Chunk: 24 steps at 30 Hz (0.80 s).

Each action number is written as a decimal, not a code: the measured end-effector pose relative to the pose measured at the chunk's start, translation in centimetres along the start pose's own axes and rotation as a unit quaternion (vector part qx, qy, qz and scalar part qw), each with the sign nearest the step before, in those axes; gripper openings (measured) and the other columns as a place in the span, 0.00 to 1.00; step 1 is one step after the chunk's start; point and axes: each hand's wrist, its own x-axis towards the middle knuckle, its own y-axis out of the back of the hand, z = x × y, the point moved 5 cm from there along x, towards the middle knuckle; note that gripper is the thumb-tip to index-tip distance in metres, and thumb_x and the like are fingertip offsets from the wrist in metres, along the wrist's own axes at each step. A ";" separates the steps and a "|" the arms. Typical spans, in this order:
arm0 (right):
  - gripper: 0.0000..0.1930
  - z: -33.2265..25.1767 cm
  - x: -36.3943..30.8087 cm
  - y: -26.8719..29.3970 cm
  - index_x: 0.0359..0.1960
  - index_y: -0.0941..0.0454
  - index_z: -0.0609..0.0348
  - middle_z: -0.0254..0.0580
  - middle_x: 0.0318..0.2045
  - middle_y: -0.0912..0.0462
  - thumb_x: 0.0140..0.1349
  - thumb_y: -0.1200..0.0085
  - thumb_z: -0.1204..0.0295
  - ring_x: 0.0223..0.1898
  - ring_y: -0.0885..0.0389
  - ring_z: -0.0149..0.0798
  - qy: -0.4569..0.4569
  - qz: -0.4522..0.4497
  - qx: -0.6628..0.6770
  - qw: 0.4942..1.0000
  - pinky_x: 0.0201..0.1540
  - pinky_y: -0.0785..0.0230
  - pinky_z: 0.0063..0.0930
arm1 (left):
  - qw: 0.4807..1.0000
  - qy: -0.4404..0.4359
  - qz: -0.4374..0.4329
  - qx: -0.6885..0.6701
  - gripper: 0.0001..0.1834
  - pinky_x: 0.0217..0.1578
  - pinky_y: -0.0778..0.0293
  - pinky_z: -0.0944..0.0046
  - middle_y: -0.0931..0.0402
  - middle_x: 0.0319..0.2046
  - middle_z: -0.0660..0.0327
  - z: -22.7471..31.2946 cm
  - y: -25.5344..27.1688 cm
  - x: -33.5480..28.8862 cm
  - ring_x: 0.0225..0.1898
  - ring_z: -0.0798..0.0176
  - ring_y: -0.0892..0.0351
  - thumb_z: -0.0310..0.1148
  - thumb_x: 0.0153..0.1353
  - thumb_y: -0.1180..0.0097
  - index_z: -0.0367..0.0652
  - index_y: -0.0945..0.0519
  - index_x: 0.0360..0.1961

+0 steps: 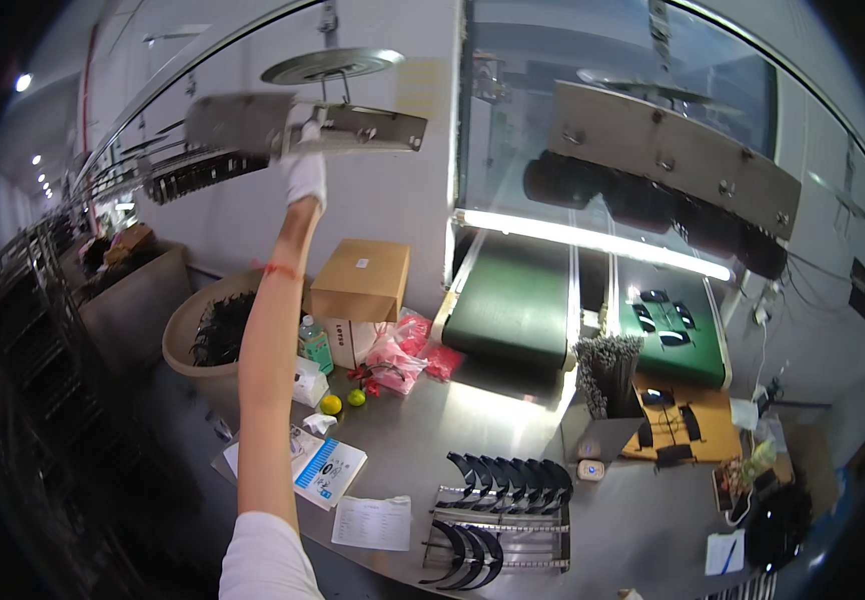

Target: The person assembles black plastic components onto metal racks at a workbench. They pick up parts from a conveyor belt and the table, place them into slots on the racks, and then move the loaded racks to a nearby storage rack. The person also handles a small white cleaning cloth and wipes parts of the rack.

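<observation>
My left arm stretches up and away. Its hand [304,170], in a white glove, is closed on a flat metal rack [372,128]. The rack hangs under a round metal disc [332,66] on an overhead line, and its left end is blurred. Behind the hand, dark pieces [207,175] hang in a row. Below on the steel table lies another metal rack [512,532]. Several curved black strips [512,478] stand along its far row, and three more [465,556] sit in its near row. My right hand does not show.
To the right hangs another plate [672,150] with dark pieces under it. Green conveyor belts [517,300] come up behind the table [492,420]. A cardboard box [362,278], a tub [180,340], booklets [330,470], a paper sheet [372,523] and an orange board [707,425] stand or lie around.
</observation>
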 end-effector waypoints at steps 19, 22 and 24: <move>0.19 -7.7 9.3 8.0 0.50 0.19 0.55 0.44 0.34 0.14 0.70 0.54 0.56 0.36 0.14 0.42 0.081 0.014 -0.116 0.990 0.45 0.26 0.35 | 0.745 -0.257 -0.610 0.086 0.20 0.39 0.36 0.51 0.26 0.32 0.53 27.8 -2.9 -49.1 0.37 0.49 0.29 0.24 0.44 0.37 0.45 0.22 0.43; 0.19 -4.3 13.7 13.3 0.50 0.20 0.55 0.44 0.34 0.14 0.70 0.53 0.56 0.39 0.15 0.44 0.096 0.063 -0.106 0.988 0.45 0.27 0.35 | 0.678 -0.310 -0.666 0.025 0.22 0.36 0.36 0.52 0.26 0.24 0.61 32.4 -7.2 -56.8 0.32 0.53 0.27 0.31 0.44 0.34 0.51 0.20 0.45; 0.19 -0.6 17.4 18.1 0.50 0.20 0.56 0.47 0.37 0.14 0.70 0.53 0.57 0.40 0.15 0.47 0.120 0.107 -0.072 0.984 0.46 0.27 0.36 | 0.657 -0.308 -0.688 -0.012 0.22 0.36 0.35 0.52 0.25 0.23 0.61 35.2 -9.8 -62.0 0.32 0.54 0.26 0.33 0.43 0.34 0.51 0.18 0.44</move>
